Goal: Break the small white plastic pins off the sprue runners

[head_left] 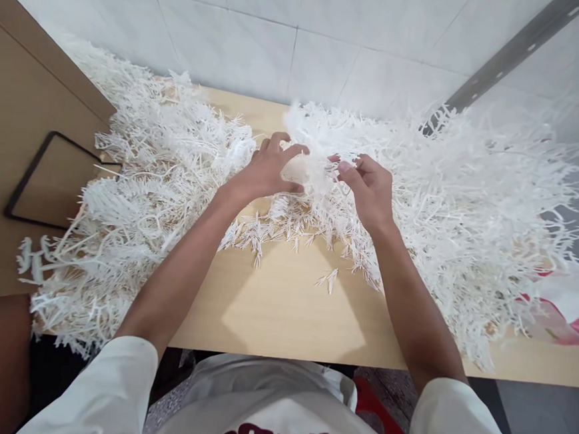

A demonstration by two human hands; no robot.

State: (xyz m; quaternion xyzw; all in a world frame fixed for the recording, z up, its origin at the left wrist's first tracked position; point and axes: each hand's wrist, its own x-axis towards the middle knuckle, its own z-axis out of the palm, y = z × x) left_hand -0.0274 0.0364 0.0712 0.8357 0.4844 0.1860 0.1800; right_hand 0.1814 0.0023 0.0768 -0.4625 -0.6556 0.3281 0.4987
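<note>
the white sprig (318, 169) sat right between the two hands, pinched in the nearer right hand (374, 190), while the left hand (266, 170) curved open on its other side, the sprig's long axis impossible to tell!

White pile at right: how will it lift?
Right pile: probably light for its bulk, being thin-stranded and airy. Likely springy rather than floppy: its edge tips jut out unsupported. May tangle and shed: it's matted, and a loose sprig lies on the table.
</note>
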